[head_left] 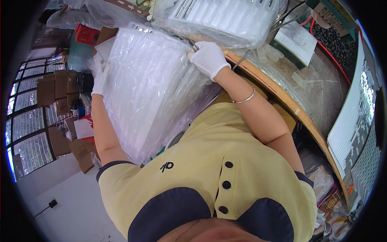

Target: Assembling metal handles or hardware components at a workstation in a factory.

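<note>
A large bundle in a clear plastic bag (pixel 139 76) leans in front of me, with long white translucent pieces inside and shiny metal ends along its top. My left hand (pixel 100 76), in a white glove, is at the bundle's upper left edge, its fingers closed on the film and partly hidden by it. At the upper right corner, my gloved right hand (pixel 209 59) curls its fingers on the edge of the bag. Thin metal pieces show beside those fingertips. A second plastic-wrapped bundle (pixel 219 24) of similar pieces lies on the workbench just beyond.
A curved wooden bench edge (pixel 278 86) runs along my right side. On the bench stand a white-topped box (pixel 296 42) and a red-rimmed tray (pixel 336 66) of small black parts. Cardboard boxes (pixel 56 90) and a red bin (pixel 85 34) are at the left.
</note>
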`<state>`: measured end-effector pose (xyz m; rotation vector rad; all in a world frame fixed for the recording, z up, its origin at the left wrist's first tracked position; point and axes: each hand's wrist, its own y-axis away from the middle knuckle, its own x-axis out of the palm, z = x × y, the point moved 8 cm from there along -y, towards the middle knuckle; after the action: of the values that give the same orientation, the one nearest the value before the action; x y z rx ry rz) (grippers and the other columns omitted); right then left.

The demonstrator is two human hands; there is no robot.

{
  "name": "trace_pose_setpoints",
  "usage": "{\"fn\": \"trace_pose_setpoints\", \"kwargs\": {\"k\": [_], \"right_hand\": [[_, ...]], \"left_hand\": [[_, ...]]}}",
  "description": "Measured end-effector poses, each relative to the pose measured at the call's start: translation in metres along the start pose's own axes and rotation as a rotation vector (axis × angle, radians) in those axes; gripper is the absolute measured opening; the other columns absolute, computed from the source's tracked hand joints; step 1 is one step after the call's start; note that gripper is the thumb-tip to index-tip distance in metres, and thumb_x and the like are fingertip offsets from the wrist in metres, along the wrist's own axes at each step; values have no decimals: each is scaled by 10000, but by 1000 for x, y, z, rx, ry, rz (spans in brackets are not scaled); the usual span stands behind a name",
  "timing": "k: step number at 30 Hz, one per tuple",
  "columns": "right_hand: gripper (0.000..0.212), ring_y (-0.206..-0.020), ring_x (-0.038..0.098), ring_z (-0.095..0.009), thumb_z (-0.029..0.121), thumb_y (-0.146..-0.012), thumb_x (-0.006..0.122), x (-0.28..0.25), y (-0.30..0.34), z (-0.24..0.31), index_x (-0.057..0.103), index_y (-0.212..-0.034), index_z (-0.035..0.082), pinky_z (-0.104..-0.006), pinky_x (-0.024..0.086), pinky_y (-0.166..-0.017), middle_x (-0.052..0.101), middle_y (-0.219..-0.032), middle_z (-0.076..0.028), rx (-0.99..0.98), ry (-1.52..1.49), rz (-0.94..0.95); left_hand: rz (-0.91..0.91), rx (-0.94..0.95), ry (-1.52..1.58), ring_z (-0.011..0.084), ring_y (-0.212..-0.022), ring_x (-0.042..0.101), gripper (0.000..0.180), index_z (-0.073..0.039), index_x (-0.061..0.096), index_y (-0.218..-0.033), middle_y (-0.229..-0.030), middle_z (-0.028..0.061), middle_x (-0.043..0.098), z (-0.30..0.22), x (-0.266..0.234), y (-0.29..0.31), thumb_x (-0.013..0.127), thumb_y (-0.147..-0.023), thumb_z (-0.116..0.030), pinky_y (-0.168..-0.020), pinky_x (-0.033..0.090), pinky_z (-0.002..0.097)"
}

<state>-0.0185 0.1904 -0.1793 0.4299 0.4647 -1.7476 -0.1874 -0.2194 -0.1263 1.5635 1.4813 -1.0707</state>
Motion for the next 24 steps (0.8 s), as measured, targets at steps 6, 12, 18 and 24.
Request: {"fn": "trace_pose_setpoints", "kwargs": {"k": [6,12,18,24], "right_hand": [[280,-721,603,-369,270,-756,559,-7,6,-1,618,-726,-2,-396,480,-695,612,-727,-226,-9,-46,-53],[255,-605,576,-322,227,-739,576,-16,18,2,617,-737,-25,-355,468,-625,587,-647,-212,86,-214,51],[296,-800,605,-385,276,-783,516,-7,19,-16,644,-745,12,-411,487,-741,621,-789,-241,113,-155,136],[291,-812,600,-381,229,-824,468,-12,19,-8,629,-746,-2,-404,486,-744,617,-797,-235,-112,29,172]], "left_hand": [[108,10,-147,320,-1266,403,788,6,382,-1361,-1366,228,414,-30,20,5,598,-801,-505,-1038,308,329],[130,-42,-221,339,-1256,424,817,-9,356,-1381,-1358,237,426,-47,12,20,586,-799,-535,-1034,328,335],[140,-77,-265,323,-1218,464,837,46,366,-1357,-1319,247,462,-66,10,31,635,-772,-490,-1014,347,312],[129,-138,-263,335,-1215,465,830,48,358,-1359,-1312,253,466,-52,16,40,637,-774,-470,-1016,349,325]]}}
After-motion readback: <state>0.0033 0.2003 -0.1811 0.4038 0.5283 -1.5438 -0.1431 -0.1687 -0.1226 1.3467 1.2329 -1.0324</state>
